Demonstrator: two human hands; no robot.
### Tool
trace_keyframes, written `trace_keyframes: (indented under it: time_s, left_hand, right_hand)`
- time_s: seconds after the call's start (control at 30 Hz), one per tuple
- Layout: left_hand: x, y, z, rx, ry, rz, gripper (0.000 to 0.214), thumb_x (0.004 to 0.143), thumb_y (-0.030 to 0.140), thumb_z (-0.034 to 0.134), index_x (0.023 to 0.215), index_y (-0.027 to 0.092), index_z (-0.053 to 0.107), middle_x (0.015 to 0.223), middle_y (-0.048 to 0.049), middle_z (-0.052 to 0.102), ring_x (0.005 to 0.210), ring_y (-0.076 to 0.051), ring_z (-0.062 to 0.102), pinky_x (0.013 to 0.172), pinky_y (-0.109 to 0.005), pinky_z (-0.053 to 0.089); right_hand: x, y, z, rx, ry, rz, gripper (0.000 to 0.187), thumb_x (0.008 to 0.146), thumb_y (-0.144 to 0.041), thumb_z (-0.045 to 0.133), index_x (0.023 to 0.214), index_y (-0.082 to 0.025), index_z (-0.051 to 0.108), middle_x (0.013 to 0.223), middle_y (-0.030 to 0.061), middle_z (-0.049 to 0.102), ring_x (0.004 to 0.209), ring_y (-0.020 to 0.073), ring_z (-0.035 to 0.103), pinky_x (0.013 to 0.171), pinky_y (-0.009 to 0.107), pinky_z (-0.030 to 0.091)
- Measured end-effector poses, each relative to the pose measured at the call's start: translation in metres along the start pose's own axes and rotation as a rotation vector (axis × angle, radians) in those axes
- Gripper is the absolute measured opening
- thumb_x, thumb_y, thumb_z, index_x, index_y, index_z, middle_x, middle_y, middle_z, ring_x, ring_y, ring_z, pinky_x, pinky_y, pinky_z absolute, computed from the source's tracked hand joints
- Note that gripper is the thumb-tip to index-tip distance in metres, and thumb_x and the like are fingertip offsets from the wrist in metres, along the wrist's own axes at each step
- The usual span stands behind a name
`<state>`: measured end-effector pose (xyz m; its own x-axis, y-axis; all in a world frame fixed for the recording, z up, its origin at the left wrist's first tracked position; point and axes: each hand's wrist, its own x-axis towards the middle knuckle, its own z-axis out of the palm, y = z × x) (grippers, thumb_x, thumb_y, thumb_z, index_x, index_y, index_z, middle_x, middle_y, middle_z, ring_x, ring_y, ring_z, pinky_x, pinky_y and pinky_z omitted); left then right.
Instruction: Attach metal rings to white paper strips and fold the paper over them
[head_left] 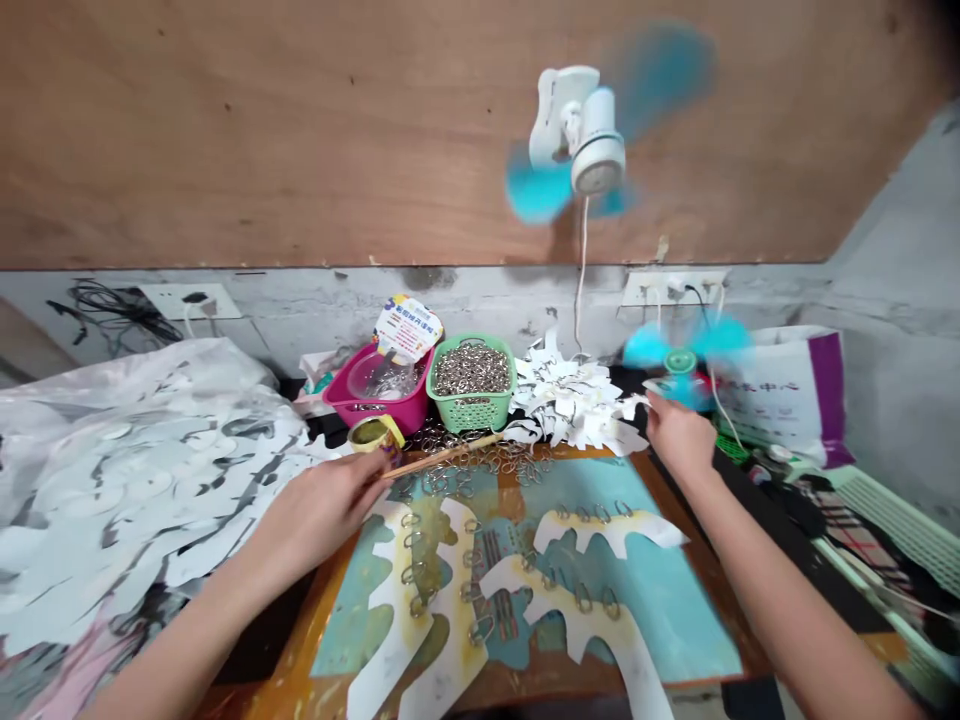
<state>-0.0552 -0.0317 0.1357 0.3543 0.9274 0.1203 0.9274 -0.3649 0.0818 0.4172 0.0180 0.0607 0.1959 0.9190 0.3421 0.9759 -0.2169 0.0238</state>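
Left hand (pixel 330 500): Fingers curl closed around a thin wooden stick (pixel 442 457), in front and to the left of the green basket (pixel 472 412); the stick's far end reaches just in front of it.
Right hand (pixel 681 438): Fingertips draw nearly together at the near edge of a heap of white pieces (pixel 574 395), right of the green basket; whether they grip one, one cannot tell.
White cutouts (pixel 450 640): Several jagged-edged shapes lie in front of the green basket, wire rings standing along their yellow-stained edges.
Blue mat (pixel 664 620): Stained and worn, it lies beneath the cutouts on the brown desk (pixel 296 670), in front of the green basket.
Metal rings (pixel 471 370): A mass fills the green basket, while loose rings (pixel 525 463) scatter just in front of it.
Pink basket (pixel 411 412): It stands beside the green basket on the left, with a printed card (pixel 409 328) upright in it; a tape roll (pixel 367 434) sits in front.
White sheets (pixel 135 490): A broad heap spreads well to the left of the green basket.
Fans: A wall fan (pixel 598 165) whirls above and right of the green basket; a small fan (pixel 680 362) turns farther right, near a printed bag (pixel 780 390).
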Motion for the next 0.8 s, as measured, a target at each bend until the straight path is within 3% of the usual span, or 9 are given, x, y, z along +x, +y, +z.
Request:
trace_keyframes:
  time_s: [0.1,0.17,0.23,0.3,0.4,0.57,0.7,0.8]
  left_hand:
    - [-0.031,-0.032,0.0,-0.055,0.215,-0.196,0.033,0.095,0.049,0.036,0.1,0.024,0.058,0.082,-0.003,0.067,0.059,-0.019,0.06,0.061,-0.029,0.041]
    - [-0.049,-0.049,0.003,-0.076,0.358,-0.331,0.034,0.092,0.048,0.038,0.105,0.024,0.058,0.09,-0.0046,0.066,0.06,-0.018,0.061,0.064,-0.031,0.045]
    - [-0.06,-0.057,0.011,-0.151,0.427,-0.451,0.035,0.088,0.048,0.041,0.107,0.023,0.057,0.095,-0.006,0.063,0.063,-0.019,0.063,0.065,-0.032,0.049]
    - [-0.06,-0.057,0.024,-0.326,0.41,-0.536,0.038,0.086,0.049,0.042,0.109,0.022,0.055,0.09,-0.0049,0.062,0.066,-0.021,0.067,0.062,-0.031,0.051]
    - [-0.043,-0.047,0.047,-0.639,0.355,-0.553,0.04,0.084,0.049,0.046,0.114,0.022,0.049,0.077,-0.0001,0.06,0.063,-0.021,0.069,0.058,-0.03,0.053]
    - [0.003,-0.032,0.076,-0.811,0.418,-0.555,0.024,0.085,0.037,0.046,0.106,0.025,0.05,0.067,0.0037,0.059,0.052,-0.019,0.067,0.054,-0.028,0.052]
    - [0.025,-0.029,0.084,-0.874,0.395,-0.538,0.018,0.087,0.036,0.044,0.096,0.023,0.051,0.069,0.0006,0.061,0.063,-0.021,0.071,0.057,-0.028,0.055]
    - [0.031,-0.025,0.086,-0.898,0.37,-0.51,0.022,0.089,0.039,0.042,0.097,0.021,0.053,0.078,-0.0023,0.063,0.065,-0.02,0.071,0.059,-0.029,0.057]
  right_hand:
    - [-0.008,0.008,0.013,0.004,-0.097,-0.157,0.044,0.088,-0.014,0.051,0.13,-0.021,0.063,0.111,0.014,0.072,0.097,0.0274,0.069,0.069,0.029,0.049]
    - [-0.015,0.01,0.026,0.03,-0.168,-0.268,0.044,0.083,-0.021,0.058,0.127,-0.021,0.065,0.121,0.0125,0.07,0.095,0.0272,0.071,0.067,0.029,0.052]
    - [-0.021,0.01,0.037,0.09,-0.173,-0.351,0.05,0.09,-0.035,0.053,0.136,-0.018,0.059,0.134,0.0144,0.064,0.1,0.0289,0.071,0.07,0.033,0.056]
    - [-0.026,0.008,0.04,0.163,-0.131,-0.38,0.053,0.095,-0.046,0.046,0.138,-0.018,0.057,0.136,0.0138,0.062,0.099,0.0291,0.071,0.072,0.034,0.057]
    - [-0.035,-0.006,0.033,0.247,-0.105,-0.406,0.052,0.098,-0.051,0.039,0.131,-0.021,0.064,0.128,0.0108,0.068,0.09,0.0278,0.074,0.071,0.035,0.057]
    - [-0.061,-0.027,0.011,0.33,-0.086,-0.457,0.045,0.099,-0.05,0.04,0.122,-0.025,0.07,0.122,0.0053,0.072,0.094,0.0268,0.074,0.074,0.035,0.059]
    - [-0.091,-0.019,0.003,0.385,-0.106,-0.44,0.042,0.099,-0.051,0.043,0.123,-0.028,0.069,0.124,0.0031,0.071,0.078,0.0229,0.076,0.067,0.032,0.06]
    - [-0.114,-0.003,0.004,0.475,-0.072,-0.43,0.04,0.097,-0.052,0.048,0.117,-0.028,0.072,0.119,0.0016,0.073,0.089,0.0249,0.076,0.071,0.031,0.062]
